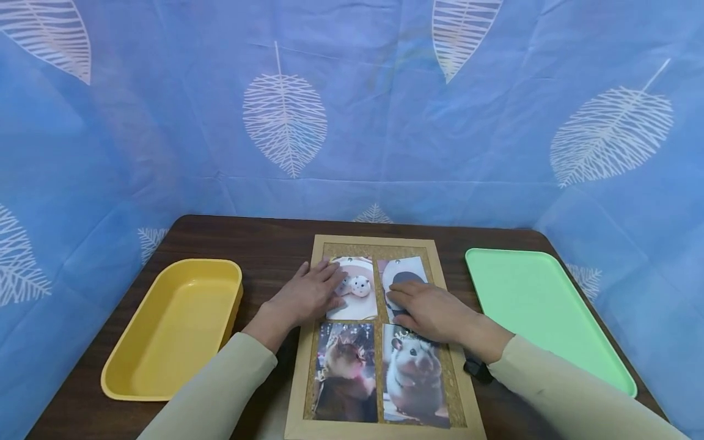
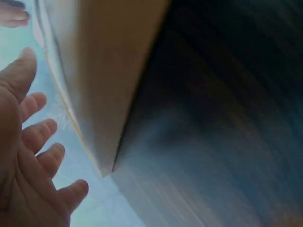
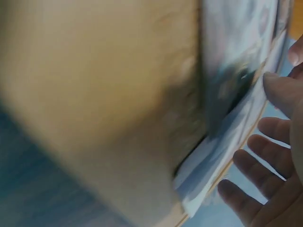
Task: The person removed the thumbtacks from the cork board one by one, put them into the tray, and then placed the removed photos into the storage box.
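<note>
A wood-framed cork board (image 1: 379, 241) lies on the table with photo prints on it. My left hand (image 1: 310, 292) rests at the left edge of the upper-left photo (image 1: 352, 305), which shows two small white animals. Over the upper-right photo (image 1: 404, 269) lies my right hand (image 1: 431, 310), covering its lower part. Loosely spread fingers of both hands show in the wrist views. Below are a photo of a brownish animal (image 1: 346, 373) on the left and a hamster photo (image 1: 414, 379) on the right. Small pins show at the tops of some prints.
To the left stands a deep yellow tray (image 1: 170, 330); a flat green tray (image 1: 544, 311) lies to the right. The dark wooden table (image 1: 264, 238) ends against a blue leaf-patterned cloth (image 1: 374, 122). By my right wrist is a small black object (image 1: 477, 370).
</note>
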Tool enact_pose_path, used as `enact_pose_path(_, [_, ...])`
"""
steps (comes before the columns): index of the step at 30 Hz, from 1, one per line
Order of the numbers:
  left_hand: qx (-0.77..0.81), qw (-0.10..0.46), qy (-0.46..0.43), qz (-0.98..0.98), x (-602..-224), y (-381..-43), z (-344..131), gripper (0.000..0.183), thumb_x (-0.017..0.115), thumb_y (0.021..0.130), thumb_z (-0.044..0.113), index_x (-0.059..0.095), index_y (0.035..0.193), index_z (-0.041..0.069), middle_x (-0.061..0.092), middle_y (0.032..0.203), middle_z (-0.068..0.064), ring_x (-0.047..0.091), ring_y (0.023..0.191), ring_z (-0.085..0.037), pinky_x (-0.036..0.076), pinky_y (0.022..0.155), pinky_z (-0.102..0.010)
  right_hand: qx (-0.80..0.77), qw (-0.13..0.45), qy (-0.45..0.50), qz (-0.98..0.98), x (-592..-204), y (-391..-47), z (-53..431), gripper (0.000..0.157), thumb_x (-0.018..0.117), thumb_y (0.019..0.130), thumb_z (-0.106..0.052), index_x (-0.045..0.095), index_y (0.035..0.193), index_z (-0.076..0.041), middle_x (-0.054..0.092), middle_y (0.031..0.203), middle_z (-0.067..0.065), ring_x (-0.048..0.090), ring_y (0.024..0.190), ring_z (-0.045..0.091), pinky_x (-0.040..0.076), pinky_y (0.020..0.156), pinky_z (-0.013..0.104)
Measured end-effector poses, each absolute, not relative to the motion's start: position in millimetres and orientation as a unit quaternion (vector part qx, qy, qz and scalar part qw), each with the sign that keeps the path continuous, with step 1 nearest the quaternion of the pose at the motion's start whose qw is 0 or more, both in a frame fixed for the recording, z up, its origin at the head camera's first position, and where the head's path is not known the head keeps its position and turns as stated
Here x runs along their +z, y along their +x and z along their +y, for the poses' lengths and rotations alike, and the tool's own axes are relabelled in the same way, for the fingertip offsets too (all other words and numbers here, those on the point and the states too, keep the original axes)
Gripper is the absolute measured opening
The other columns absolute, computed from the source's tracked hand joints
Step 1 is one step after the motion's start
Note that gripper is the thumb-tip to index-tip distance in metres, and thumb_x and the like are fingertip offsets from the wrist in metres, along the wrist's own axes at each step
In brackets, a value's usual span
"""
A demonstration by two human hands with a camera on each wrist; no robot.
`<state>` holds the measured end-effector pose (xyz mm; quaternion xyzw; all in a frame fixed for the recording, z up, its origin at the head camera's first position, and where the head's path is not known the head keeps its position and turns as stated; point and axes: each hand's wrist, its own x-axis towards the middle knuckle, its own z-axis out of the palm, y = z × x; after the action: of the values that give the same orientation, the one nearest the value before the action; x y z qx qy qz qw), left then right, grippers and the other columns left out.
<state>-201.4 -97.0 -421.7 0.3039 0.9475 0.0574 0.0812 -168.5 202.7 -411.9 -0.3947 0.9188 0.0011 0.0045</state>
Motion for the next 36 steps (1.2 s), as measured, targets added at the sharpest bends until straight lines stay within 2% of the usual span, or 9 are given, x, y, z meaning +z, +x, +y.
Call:
enact_pose_path(2, [0.047,0.099,0.303,0.947,-423.3,-201.4,-95.8,0.066,0.049,0.111,0.049,0.034,0.167,0.019,0.027,0.175,-0.006,0.017,0.164,-0.029,0.019,0.129,-0.063,0.009,-0.003,-0.403,0.915,-413.4,-168.2,208.2,0.051,0.066,0.105,-0.035,0.063,0.144,-0.002,0.062,0.147,0.017,0.060,0.136,0.035,0.050,0.112,0.051])
enact_pose_path(10, [0.023,0.112,0.309,0.944,-429.8,-201.4,-97.3,0.067,0.046,0.110,0.054,0.033,0.167,0.021,0.024,0.176,-0.004,0.014,0.165,-0.028,0.021,0.129,-0.062,0.030,-0.013,-0.420,0.907,-420.2,-169.5,218.1,0.049,0.065,0.106,-0.037,0.064,0.142,-0.004,0.064,0.144,0.015,0.061,0.134,0.035,0.050,0.112,0.051])
enact_pose_path(20, [0.028,0.121,0.310,0.942,-434.6,-202.9,-97.6,0.075,0.044,0.107,0.062,0.029,0.169,0.022,0.020,0.177,-0.003,0.012,0.165,-0.026,0.018,0.130,-0.061,0.013,0.027,-0.396,0.918,-421.8,-173.6,222.6,0.052,0.062,0.106,-0.043,0.065,0.143,-0.005,0.063,0.148,0.014,0.058,0.139,0.036,0.046,0.116,0.054])
enact_pose_path(26, [0.031,0.125,0.308,0.942,-435.9,-203.7,-97.7,0.076,0.044,0.107,0.062,0.025,0.170,0.023,0.017,0.178,-0.002,0.010,0.165,-0.025,0.016,0.130,-0.061,-0.002,0.014,-0.396,0.918,-421.8,-177.7,224.2,0.049,0.064,0.105,-0.043,0.069,0.138,-0.007,0.066,0.144,0.011,0.061,0.136,0.034,0.049,0.113,0.052])
enact_pose_path(36, [0.046,0.152,0.269,0.950,-435.3,-201.3,-105.7,0.081,0.037,0.109,0.063,0.015,0.171,0.017,0.008,0.179,-0.005,0.002,0.166,-0.027,0.007,0.131,-0.063,-0.014,0.018,-0.390,0.921,-422.4,-179.5,225.6,0.048,0.065,0.105,-0.041,0.069,0.138,-0.006,0.065,0.146,0.012,0.060,0.137,0.034,0.049,0.113,0.052])
